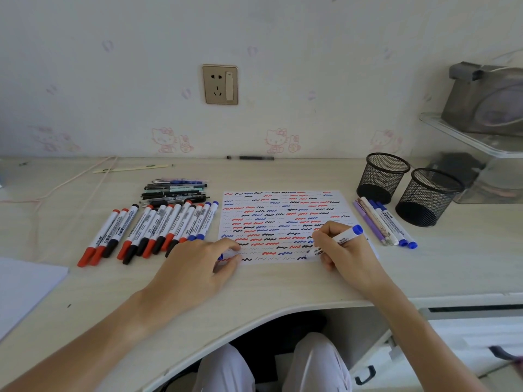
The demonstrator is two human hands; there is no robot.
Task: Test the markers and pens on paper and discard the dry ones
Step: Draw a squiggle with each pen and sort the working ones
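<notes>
Head view: right hand (343, 250) pinches a blue-capped marker (334, 241), tip on the paper's (283, 222) near edge. Left hand (198, 261), apparently holding a cap, steadies the paper. Stroke lightly to check ink flow.

Soft, even daylight, faint shadows, mild overexposure on the wall (311, 38), wide-angle bending at the edges.

Two bare forearms enter from lower edge, no sleeves visible, no watch, bracelet or rings seen. Left hand (195, 264) and right hand (343, 250) both bare, no gloves. Nails short, unpainted as far as can be told. Below table edge, two knees in pale white trousers (319, 363), fabric smooth and plain, no pattern or markings visible. Upper body out of view.
</notes>
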